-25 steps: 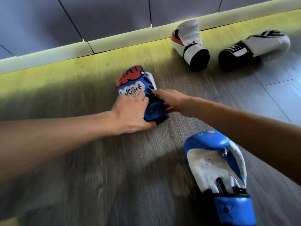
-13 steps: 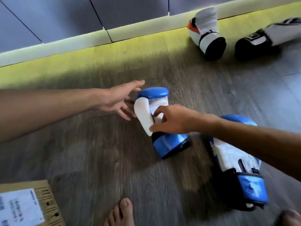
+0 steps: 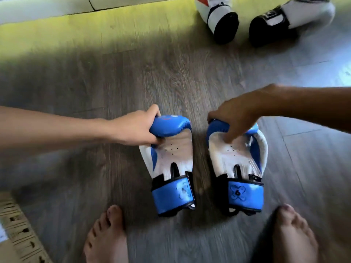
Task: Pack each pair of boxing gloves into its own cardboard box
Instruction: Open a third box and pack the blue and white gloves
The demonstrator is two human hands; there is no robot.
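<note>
Two blue and white boxing gloves lie side by side on the wooden floor, palms up, cuffs toward me. My left hand [image 3: 136, 128] grips the padded top of the left blue glove [image 3: 171, 164]. My right hand [image 3: 239, 114] clasps the top of the right blue glove [image 3: 241, 168], one finger pressed into its white palm. A white and black glove [image 3: 218, 16] and a second one [image 3: 292, 18] lie at the top right. A corner of a cardboard box [image 3: 17, 234] shows at the lower left.
My two bare feet [image 3: 106, 238] [image 3: 292, 238] stand on the floor just below the blue gloves. A pale baseboard [image 3: 47, 8] runs along the top, with a yellow-lit strip of floor in front of it.
The first blue glove has been drawn toward me and laid beside the second one. My left hand now grips it, and my right hand has shifted onto the other glove.
</note>
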